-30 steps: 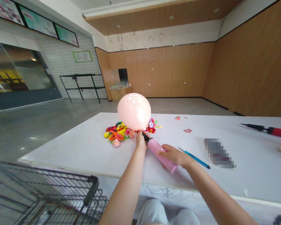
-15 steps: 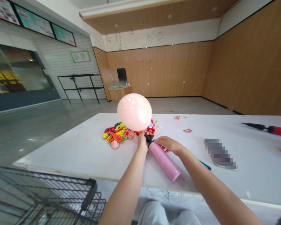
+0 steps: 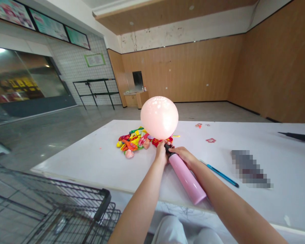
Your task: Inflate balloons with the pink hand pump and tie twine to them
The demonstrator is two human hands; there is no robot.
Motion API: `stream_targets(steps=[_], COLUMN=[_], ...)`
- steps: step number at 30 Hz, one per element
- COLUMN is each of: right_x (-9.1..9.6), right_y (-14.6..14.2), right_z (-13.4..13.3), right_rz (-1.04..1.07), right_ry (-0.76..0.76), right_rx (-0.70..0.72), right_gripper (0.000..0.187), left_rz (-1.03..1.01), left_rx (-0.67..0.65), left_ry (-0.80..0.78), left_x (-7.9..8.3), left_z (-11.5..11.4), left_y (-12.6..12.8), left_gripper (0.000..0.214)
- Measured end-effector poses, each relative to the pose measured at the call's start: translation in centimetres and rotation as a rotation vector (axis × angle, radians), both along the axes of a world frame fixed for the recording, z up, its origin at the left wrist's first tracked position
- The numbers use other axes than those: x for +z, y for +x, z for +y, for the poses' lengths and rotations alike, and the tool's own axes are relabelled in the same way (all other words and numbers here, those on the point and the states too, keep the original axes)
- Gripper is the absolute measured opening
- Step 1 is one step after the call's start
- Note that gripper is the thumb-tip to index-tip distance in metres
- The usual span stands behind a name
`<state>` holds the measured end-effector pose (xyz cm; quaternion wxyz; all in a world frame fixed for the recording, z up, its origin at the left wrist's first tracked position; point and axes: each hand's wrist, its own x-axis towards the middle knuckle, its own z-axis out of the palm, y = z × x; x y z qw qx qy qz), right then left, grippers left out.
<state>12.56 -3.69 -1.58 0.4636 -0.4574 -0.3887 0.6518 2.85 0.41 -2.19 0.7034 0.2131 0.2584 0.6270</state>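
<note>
The left hand (image 3: pixel 162 153) is closed around the neck of the inflated pale pink round balloon (image 3: pixel 159 117), pinching it onto the black nozzle (image 3: pixel 167 148) of the pink cylindrical hand pump (image 3: pixel 186 177). The balloon stands upright above the nozzle, over the middle of the white table (image 3: pixel 91 162). The right hand (image 3: pixel 182 155) is wrapped around the far end of the pump barrel, just beside the left hand and touching the barrel near the nozzle. The pump body lies slanted, its near end pointing toward the near right edge of the table. Just beyond the hands, to the left, lies a heap of uninflated multicoloured balloons (image 3: pixel 133 141). A thin blue pen-like stick (image 3: pixel 222 174) lies on the table to the right of the right forearm, and a blurred grey flat object (image 3: pixel 251 169) lies further right. A second pump with a black nozzle (image 3: pixel 296 136) lies at the far right edge. Small red scraps (image 3: pixel 210 140) lie on the far part of the table. A black wire shopping cart (image 3: pixel 66 213) stands at the near left, below the table edge. Framed wall boards (image 3: pixel 53 28) hang high at the far left; their writing is too small to read.
</note>
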Motion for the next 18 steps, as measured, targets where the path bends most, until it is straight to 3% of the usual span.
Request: stream_targets(steps=[5, 14, 18], right_x=[-0.4, 0.1, 0.8], right_y=[-0.2, 0.2, 0.6], right_z=[0.3, -1.1, -1.9], right_rz=[-0.037, -0.179, -0.160], right_ry=[0.037, 0.072, 0.049], right_rx=[-0.023, 0.081, 0.168], right_gripper=[0.013, 0.023, 0.021], left_rz=[-0.028, -0.002, 0.022], left_rx=[0.025, 0.086, 0.183], left_ry=[-0.017, -0.009, 0.008], left_x=[0.3, -0.1, -0.5], left_z=[0.0, 0.7, 1.4], left_y=[-0.2, -1.2, -1.7], left_gripper=[0.011, 0.015, 0.013])
